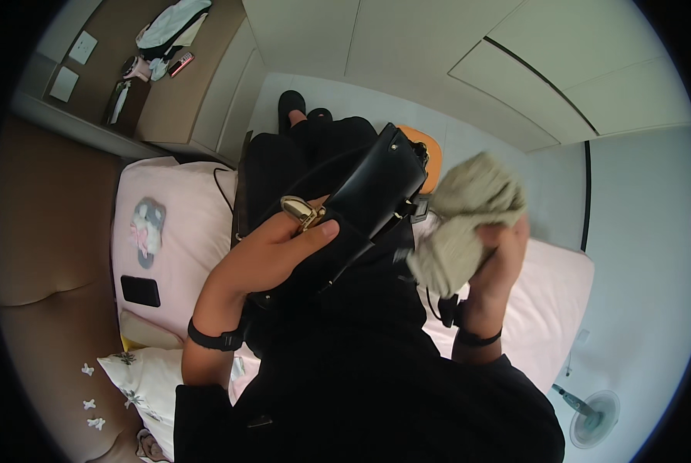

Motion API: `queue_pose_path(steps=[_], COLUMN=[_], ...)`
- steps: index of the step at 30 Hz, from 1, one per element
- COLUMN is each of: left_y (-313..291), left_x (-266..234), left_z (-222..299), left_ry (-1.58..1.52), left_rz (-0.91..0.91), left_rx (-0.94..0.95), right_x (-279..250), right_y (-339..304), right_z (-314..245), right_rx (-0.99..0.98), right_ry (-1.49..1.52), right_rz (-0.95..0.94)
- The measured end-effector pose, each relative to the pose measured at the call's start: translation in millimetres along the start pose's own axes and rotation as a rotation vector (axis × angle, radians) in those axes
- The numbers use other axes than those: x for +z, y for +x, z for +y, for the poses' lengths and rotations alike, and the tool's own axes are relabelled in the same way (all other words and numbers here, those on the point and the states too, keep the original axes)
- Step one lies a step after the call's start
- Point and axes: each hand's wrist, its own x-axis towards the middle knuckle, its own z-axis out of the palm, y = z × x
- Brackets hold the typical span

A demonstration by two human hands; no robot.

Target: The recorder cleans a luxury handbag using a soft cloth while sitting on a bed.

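My left hand (272, 258) grips a black leather handbag (365, 185) that rests tilted over my lap. Its thumb lies on the bag's near side, next to a gold-coloured metal fitting (299, 210), while the other fingers are mostly hidden. A dark buckle (420, 207) sticks out at the bag's right edge. To the right of the bag, my right hand (506, 258) is closed on a crumpled beige-green cloth (469, 220), slightly blurred. An orange rounded thing (432, 158) shows partly behind the bag; its kind I cannot make out.
I sit on a pink-sheeted bed (550, 301). On my left lie a plush grey-and-white item (148, 231), a black phone (141, 292) and a white pillow (141, 386). A desk (180, 100) holds clothing and small items. A fan (594, 419) stands lower right; pale cabinets (407, 46) are ahead.
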Motion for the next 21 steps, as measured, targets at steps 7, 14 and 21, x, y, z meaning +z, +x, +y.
queue_pose_path(steps=[7, 14, 21], left_y=[-0.1, 6.0, 4.8], left_x=[9.2, 3.9, 17.4], left_z=[1.7, -6.9, 0.4], left_ry=[-0.223, -0.422, -0.177], left_rz=[0.119, 0.104, 0.063], left_rx=[-0.041, -0.017, 0.040], right_x=[36.0, 51.5, 46.5], right_y=[20.7, 0.2, 55.8], right_z=[46.8, 49.5, 68.1], right_rx=[-0.438, -0.582, -0.562], right_ry=[-0.839, -0.928, -0.693], right_rz=[-0.264, -0.488, -0.274])
